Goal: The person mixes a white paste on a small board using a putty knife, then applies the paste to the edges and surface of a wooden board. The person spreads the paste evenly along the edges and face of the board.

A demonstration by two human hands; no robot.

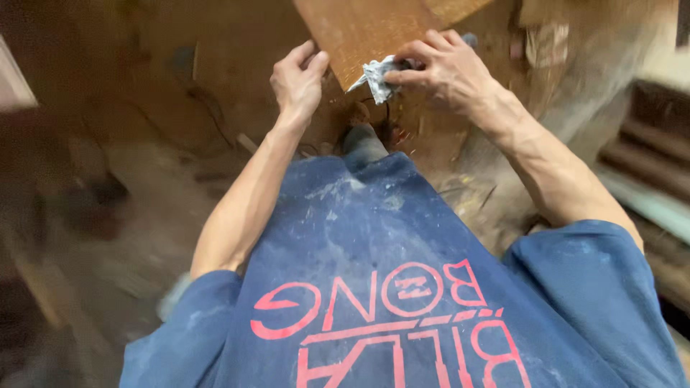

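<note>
A reddish-brown wooden board juts toward me from the top of the head view. My left hand grips its left edge, fingers curled over the rim. My right hand presses a crumpled grey-white piece of cloth or paper against the board's near corner, pinching it between thumb and fingers. Both forearms reach forward over my blue dust-marked shirt, which fills the lower half of the view.
The floor below is brown, dusty and strewn with wood scraps and shavings. A foot in a grey shoe shows under the board. Stacked dark planks lie at the right edge. The left side is blurred.
</note>
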